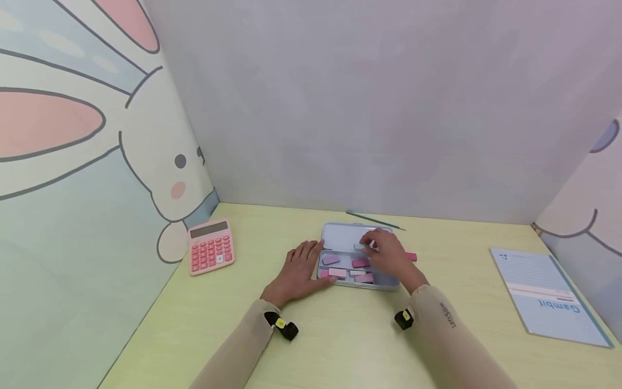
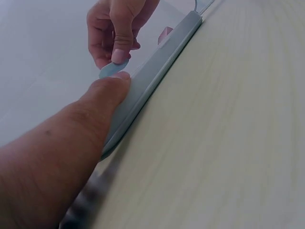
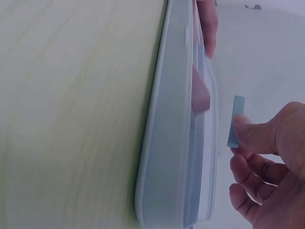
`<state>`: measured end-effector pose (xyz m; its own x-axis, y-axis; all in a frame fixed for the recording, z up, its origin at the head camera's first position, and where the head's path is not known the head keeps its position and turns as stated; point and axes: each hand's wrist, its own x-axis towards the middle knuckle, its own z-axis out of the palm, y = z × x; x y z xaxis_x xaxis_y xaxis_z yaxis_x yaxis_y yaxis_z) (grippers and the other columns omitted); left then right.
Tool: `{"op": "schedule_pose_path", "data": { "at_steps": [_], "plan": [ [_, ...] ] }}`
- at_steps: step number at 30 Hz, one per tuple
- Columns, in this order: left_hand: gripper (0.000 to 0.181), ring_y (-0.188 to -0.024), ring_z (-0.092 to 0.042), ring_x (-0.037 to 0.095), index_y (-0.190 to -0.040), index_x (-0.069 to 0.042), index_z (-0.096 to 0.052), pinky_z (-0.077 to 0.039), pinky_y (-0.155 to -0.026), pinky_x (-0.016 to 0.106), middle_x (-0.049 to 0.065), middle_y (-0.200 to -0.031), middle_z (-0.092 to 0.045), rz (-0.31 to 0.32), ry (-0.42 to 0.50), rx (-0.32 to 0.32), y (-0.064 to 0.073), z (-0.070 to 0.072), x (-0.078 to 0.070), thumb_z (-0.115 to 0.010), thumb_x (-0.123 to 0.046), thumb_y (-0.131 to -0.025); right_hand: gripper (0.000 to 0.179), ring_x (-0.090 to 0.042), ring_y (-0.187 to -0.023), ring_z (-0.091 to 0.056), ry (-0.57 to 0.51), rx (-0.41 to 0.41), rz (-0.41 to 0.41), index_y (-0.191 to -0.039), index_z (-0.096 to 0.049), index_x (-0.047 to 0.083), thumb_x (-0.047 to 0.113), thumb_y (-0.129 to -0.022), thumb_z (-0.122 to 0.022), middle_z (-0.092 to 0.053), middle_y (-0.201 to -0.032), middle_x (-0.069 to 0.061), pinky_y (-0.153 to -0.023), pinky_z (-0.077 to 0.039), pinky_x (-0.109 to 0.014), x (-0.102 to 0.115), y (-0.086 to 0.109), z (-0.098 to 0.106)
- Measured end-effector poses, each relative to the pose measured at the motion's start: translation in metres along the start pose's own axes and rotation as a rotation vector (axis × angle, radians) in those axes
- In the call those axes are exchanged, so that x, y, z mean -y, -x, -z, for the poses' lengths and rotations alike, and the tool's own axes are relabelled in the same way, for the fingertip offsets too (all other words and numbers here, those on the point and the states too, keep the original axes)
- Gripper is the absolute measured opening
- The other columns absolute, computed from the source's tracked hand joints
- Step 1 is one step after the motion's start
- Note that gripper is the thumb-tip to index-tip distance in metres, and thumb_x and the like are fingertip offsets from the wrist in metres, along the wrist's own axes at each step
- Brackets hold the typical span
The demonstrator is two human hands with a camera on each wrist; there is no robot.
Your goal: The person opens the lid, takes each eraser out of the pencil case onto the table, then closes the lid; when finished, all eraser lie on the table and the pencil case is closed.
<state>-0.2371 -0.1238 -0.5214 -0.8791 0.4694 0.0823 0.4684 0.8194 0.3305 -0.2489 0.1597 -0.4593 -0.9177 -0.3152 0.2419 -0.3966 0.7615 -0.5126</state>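
Observation:
A pale blue pencil case lies on the table with its lid folded back. Several small blocks lie in its compartments: a purple block, a magenta block, and pink ones such as the light pink block. My right hand is over the case and pinches a small light-blue block between thumb and fingers. My left hand rests at the case's left side, fingers extended, its thumb at the near edge.
A dark green pencil lies behind the case. Beyond my right hand a magenta piece shows beside the case. A pink calculator sits at the left, and a blue-and-white notepad lies at the right. Walls stand behind and at both sides.

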Motion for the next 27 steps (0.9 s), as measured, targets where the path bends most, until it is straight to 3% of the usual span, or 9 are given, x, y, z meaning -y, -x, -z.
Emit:
{"op": "schedule_pose_path", "data": {
  "at_steps": [7, 17, 27],
  "plan": [
    [0.107, -0.167, -0.020, 0.034, -0.175, -0.021, -0.012, -0.022, -0.132, 0.062, 0.009, -0.176, -0.028, 0.002, 0.004, 0.010, 0.000, 0.000, 0.001, -0.048, -0.083, -0.095, 0.014, -0.029, -0.092, -0.067, 0.015, -0.038, -0.067, -0.107, -0.077, 0.000, -0.004, -0.094, -0.073, -0.076, -0.105, -0.016, -0.087, -0.058, -0.049, -0.037, 0.017, 0.024],
    [0.106, -0.166, -0.022, 0.035, -0.174, -0.018, -0.016, -0.024, -0.130, 0.062, 0.010, -0.175, -0.030, -0.015, 0.003, 0.001, -0.001, 0.003, -0.001, -0.049, -0.082, -0.096, 0.015, -0.028, -0.089, -0.064, 0.041, -0.040, -0.192, -0.109, -0.074, -0.001, 0.002, -0.095, -0.075, -0.073, -0.104, -0.019, -0.076, -0.050, -0.036, -0.085, 0.054, 0.053],
    [0.106, -0.166, -0.022, 0.035, -0.174, -0.019, -0.015, -0.024, -0.130, 0.063, 0.010, -0.176, -0.029, -0.003, 0.000, 0.015, -0.001, 0.004, -0.002, -0.048, -0.083, -0.096, 0.015, -0.030, -0.085, -0.064, 0.093, -0.021, -0.169, -0.105, -0.074, -0.004, -0.001, -0.091, -0.075, -0.073, -0.101, -0.022, -0.074, -0.051, -0.040, -0.116, 0.067, 0.070]
  ]
}}
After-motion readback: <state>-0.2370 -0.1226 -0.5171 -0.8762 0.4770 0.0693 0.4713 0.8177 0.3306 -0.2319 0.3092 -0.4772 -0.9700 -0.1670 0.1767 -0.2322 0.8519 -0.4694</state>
